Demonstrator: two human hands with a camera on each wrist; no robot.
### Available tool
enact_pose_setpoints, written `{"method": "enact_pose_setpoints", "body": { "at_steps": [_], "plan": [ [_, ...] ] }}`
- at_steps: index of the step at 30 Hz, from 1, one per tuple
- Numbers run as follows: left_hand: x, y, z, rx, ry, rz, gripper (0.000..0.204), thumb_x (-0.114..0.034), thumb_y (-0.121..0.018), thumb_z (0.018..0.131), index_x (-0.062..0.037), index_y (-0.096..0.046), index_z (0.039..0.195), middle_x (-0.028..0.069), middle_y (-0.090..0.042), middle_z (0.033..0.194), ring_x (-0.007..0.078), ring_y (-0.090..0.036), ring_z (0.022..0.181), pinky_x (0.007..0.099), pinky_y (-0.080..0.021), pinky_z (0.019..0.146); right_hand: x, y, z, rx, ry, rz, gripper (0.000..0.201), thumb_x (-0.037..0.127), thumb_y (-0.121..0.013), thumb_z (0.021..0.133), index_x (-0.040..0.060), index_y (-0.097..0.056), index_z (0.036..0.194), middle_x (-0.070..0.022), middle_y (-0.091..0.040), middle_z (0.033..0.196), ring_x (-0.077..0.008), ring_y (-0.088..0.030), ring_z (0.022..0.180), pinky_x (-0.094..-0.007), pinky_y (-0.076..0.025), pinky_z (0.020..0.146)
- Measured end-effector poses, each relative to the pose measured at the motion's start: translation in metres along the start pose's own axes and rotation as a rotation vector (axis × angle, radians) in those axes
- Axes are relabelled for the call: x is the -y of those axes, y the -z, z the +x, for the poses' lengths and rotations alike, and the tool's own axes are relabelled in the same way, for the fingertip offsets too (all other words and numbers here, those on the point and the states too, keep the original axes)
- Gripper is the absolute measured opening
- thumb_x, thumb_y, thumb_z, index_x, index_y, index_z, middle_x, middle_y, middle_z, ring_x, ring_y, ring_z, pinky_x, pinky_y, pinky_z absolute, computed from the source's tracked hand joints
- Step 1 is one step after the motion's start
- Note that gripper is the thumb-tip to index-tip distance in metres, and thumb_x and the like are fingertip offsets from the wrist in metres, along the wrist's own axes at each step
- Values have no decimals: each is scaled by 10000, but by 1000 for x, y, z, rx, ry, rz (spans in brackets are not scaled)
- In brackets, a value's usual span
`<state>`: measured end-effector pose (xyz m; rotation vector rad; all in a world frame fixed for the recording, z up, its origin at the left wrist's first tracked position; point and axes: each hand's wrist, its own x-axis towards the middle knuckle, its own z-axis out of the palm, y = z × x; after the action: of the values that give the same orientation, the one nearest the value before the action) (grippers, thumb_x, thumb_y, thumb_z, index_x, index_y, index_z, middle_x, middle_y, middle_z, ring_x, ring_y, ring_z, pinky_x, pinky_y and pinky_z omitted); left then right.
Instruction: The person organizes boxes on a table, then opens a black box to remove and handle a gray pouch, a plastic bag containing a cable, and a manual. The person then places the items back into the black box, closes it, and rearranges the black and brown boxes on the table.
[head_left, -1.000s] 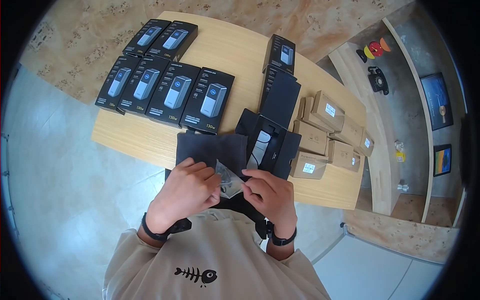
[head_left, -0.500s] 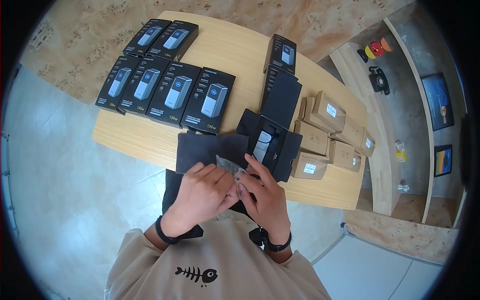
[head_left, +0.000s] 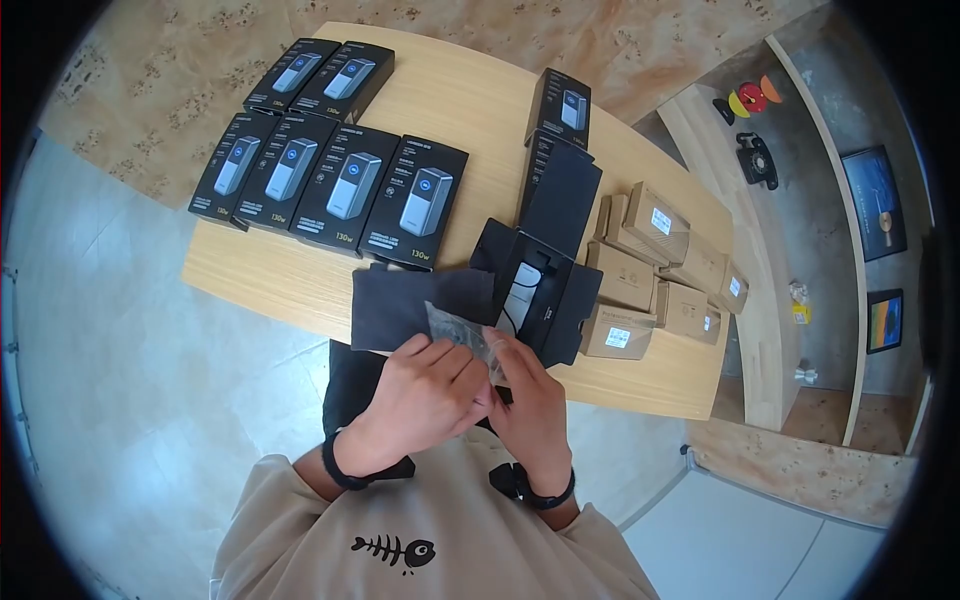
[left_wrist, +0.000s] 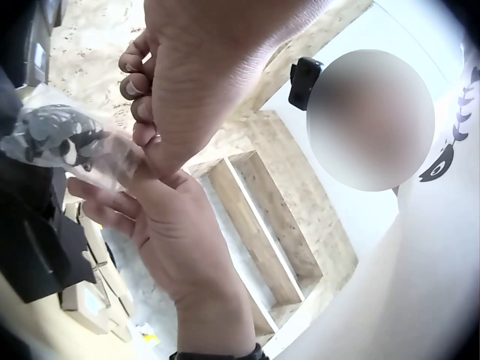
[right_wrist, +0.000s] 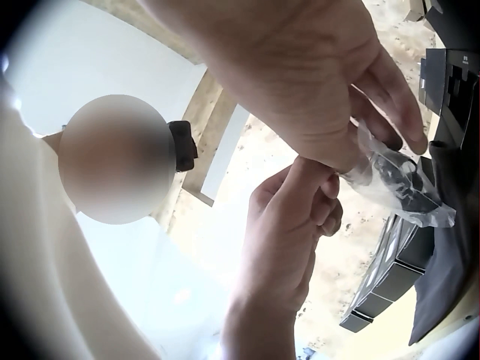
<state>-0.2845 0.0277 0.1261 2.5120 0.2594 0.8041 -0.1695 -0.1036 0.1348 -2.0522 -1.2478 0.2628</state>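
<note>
A clear plastic bag (head_left: pixel 455 325) with small dark items inside is held between both hands above the table's front edge. My right hand (head_left: pixel 527 400) pinches it between thumb and fingers, the other fingers extended alongside. Against that thumb my left hand (head_left: pixel 420 395) is curled, pinching the bag's near end; the pinch itself is mostly hidden. In the left wrist view the filled part of the bag (left_wrist: pixel 60 142) juts out past the right hand. A dark grey cloth pouch (head_left: pixel 390 310) lies just beyond the hands. To its right stands an opened black box (head_left: pixel 562 205) holding a white item and a black cable.
Several black power bank boxes (head_left: pixel 415 205) stand in rows at the table's left, with others behind the opened box. Brown cardboard boxes (head_left: pixel 620 275) are piled at the right. Beyond the table (head_left: pixel 455 90) is a shelf (head_left: pixel 700 140) with a black telephone (head_left: pixel 757 160).
Both hands have come together at the bag's near end, the right moving left and the left moving right. The bag now points away from the body.
</note>
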Motion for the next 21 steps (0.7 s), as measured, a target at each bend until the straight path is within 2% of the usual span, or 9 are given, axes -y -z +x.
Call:
{"method": "enact_pose_setpoints", "body": {
  "at_steps": [3,5,8,11,14,16,18,20,21],
  "plan": [
    [0,0,1,-6,-32,-58,170,-126,-751,782,-112,-586,745,25,-560,733,220,-580,662,358,-416,621,-4,-3,-3,52,-72,26,404,47,-780,806,34,-699,1202,-124,-730,1274,-340,-746,1002,-373,-617,801],
    [-1,-2,2,-7,-55,-93,167,-123,-752,779,-108,-589,749,29,-566,741,222,-580,667,358,-424,628,-5,-1,-4,77,-142,106,319,14,-766,828,-24,-714,1141,-137,-756,1218,-271,-776,931,-333,-630,786],
    [-2,-7,-1,-32,-83,-105,158,-119,-753,778,-99,-598,761,39,-581,761,220,-585,679,354,-437,648,-7,-4,-4,9,-165,132,339,31,-787,775,15,-723,1108,-133,-762,1155,-308,-761,905,-342,-616,752],
    [0,-6,0,-16,-74,-140,146,-115,-752,778,-93,-608,762,46,-595,778,230,-598,710,358,-441,665,-6,0,-2,10,-171,175,312,21,-790,787,6,-729,1092,-131,-766,1109,-295,-765,907,-336,-622,759],
    [3,1,7,-7,-38,-193,122,-122,-748,805,-73,-640,834,54,-614,807,261,-607,743,391,-451,696,-4,6,-1,20,-238,289,294,28,-803,800,0,-730,1083,-128,-765,1079,-273,-768,910,-331,-628,774],
    [1,1,15,-197,129,-221,154,-170,-722,869,-51,-675,955,64,-634,835,307,-616,774,425,-459,727,-2,9,1,37,-256,307,283,28,-806,806,-1,-730,1078,-128,-764,1071,-259,-769,909,-335,-630,782],
    [2,-6,17,-164,150,-246,189,-209,-691,911,-46,-680,1006,71,-648,857,320,-620,783,429,-460,742,-2,8,0,58,-270,326,273,29,-808,813,-3,-730,1072,-127,-764,1063,-245,-771,908,-339,-632,790],
    [6,-12,15,-137,167,-270,233,-249,-660,952,-42,-685,1058,79,-661,879,333,-624,793,433,-461,758,-6,3,-3,31,-192,357,286,15,-816,801,-2,-731,1073,-125,-758,1044,-236,-764,876,-333,-624,781],
    [9,-14,11,-39,186,-293,264,-292,-632,983,-41,-691,1043,93,-676,877,345,-642,792,435,-478,746,-6,2,-3,29,-191,355,286,15,-816,801,-2,-731,1073,-125,-758,1044,-236,-764,876,-333,-624,781]
  ]
}}
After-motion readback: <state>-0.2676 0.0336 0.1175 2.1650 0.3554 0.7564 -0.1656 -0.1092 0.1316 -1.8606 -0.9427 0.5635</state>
